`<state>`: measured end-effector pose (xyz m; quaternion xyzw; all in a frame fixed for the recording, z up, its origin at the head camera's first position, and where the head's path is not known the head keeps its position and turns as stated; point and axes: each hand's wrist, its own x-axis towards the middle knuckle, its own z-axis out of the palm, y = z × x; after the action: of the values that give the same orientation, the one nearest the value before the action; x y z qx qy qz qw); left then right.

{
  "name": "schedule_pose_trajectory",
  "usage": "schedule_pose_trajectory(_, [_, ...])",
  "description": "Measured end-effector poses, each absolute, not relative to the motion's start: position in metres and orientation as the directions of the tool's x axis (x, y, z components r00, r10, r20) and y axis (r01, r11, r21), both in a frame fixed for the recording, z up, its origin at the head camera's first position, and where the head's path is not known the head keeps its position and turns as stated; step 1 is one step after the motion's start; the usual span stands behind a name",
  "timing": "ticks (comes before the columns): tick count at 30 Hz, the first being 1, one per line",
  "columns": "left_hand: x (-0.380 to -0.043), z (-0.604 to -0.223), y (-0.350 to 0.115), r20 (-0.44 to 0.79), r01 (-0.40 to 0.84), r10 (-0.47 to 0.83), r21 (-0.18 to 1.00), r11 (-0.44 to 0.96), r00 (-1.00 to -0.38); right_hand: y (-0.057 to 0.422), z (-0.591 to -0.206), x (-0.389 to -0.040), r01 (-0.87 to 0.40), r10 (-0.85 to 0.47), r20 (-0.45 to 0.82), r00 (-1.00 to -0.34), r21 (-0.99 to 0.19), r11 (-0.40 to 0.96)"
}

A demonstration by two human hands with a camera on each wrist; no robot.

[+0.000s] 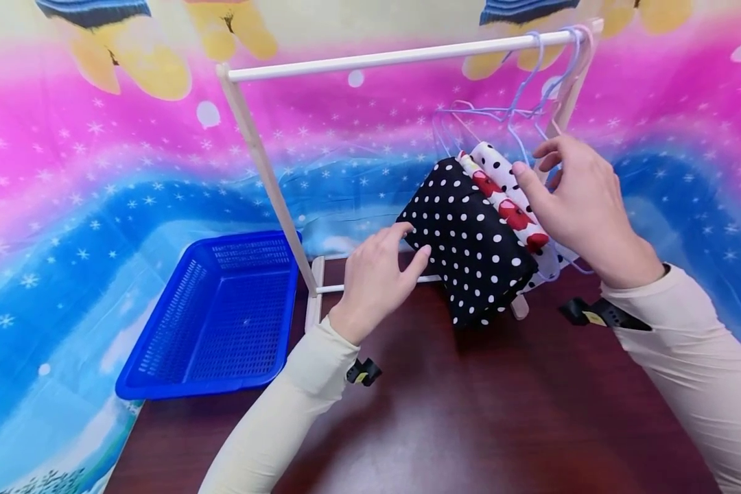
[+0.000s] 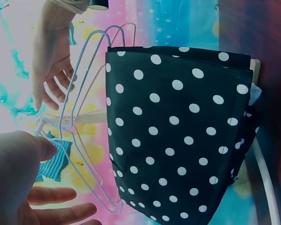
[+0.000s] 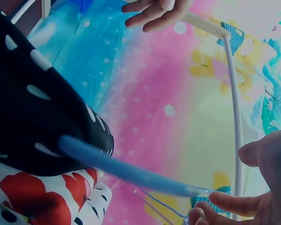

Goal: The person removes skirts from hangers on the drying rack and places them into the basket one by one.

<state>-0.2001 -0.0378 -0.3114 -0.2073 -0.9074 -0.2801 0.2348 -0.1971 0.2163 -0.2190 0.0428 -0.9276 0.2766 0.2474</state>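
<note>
Black cloth with white dots (image 1: pixel 469 233) is draped over a light blue wire hanger (image 2: pixel 86 187) at the right of the rack. Behind it hang a white cloth with red flowers (image 1: pixel 516 215) and a white cloth with black dots (image 1: pixel 497 166). My left hand (image 1: pixel 373 274) is spread at the black cloth's left edge, thumb and fingers apart, gripping nothing. Beside the hangers' upper part, my right hand (image 1: pixel 583 195) has loosely bent fingers with a gap to the thumb. In the right wrist view its fingertips (image 3: pixel 225 201) overlap the blue hanger's end.
The wooden rack has a white top bar (image 1: pixel 370 60), with the hanger hooks bunched at its right end. A blue plastic basket (image 1: pixel 222 387) stands left of the rack on the dark red-brown table (image 1: pixel 469 418). A printed fabric backdrop (image 1: pixel 160 171) surrounds the table.
</note>
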Motion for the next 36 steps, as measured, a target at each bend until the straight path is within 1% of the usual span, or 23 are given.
schedule_pose_trajectory(5, [-0.202, -0.315, -0.032, 0.538, 0.498, 0.241, 0.404, 0.767, -0.808, 0.223, -0.218, -0.202, -0.183, 0.022, 0.365, -0.931, -0.516, 0.837])
schedule_pose_trajectory(8, [-0.203, -0.315, -0.029, 0.538, 0.501, 0.245, 0.402, 0.767, -0.807, 0.225, -0.219, -0.206, -0.182, -0.003, 0.319, -0.948, -0.535, 0.825])
schedule_pose_trajectory(13, [-0.206, -0.316, -0.023, 0.53, 0.496, 0.246, 0.403, 0.769, -0.812, 0.226, -0.222, -0.212, -0.206, -0.031, 0.305, -0.952, -0.559, 0.804])
schedule_pose_trajectory(16, [-0.207, -0.318, -0.02, 0.514, 0.492, 0.253, 0.406, 0.77, -0.82, 0.225, -0.225, -0.216, -0.232, -0.046, 0.302, -0.952, -0.616, 0.753])
schedule_pose_trajectory(20, [-0.209, -0.322, -0.014, 0.499, 0.493, 0.262, 0.412, 0.766, -0.826, 0.224, -0.231, -0.22, -0.256, -0.041, 0.299, -0.953, -0.733, 0.63])
schedule_pose_trajectory(23, [-0.21, -0.325, -0.012, 0.498, 0.491, 0.26, 0.415, 0.766, -0.827, 0.223, -0.232, -0.221, -0.24, -0.011, 0.279, -0.96, -0.804, 0.544])
schedule_pose_trajectory(27, [-0.212, -0.329, -0.01, 0.492, 0.477, 0.249, 0.417, 0.774, -0.834, 0.221, -0.232, -0.222, -0.175, 0.013, 0.198, -0.98, -0.895, 0.411])
schedule_pose_trajectory(30, [-0.212, -0.332, -0.01, 0.489, 0.467, 0.24, 0.42, 0.778, -0.839, 0.22, -0.23, -0.22, -0.116, -0.004, 0.118, -0.993, -0.963, 0.243])
schedule_pose_trajectory(33, [-0.212, -0.334, -0.01, 0.482, 0.458, 0.233, 0.425, 0.781, -0.845, 0.218, -0.228, -0.218, -0.053, -0.035, 0.05, -0.998, -0.996, 0.077])
schedule_pose_trajectory(36, [-0.213, -0.338, -0.01, 0.472, 0.446, 0.227, 0.428, 0.786, -0.852, 0.216, -0.227, -0.219, -0.012, -0.051, 0.013, -0.999, -1.0, -0.02])
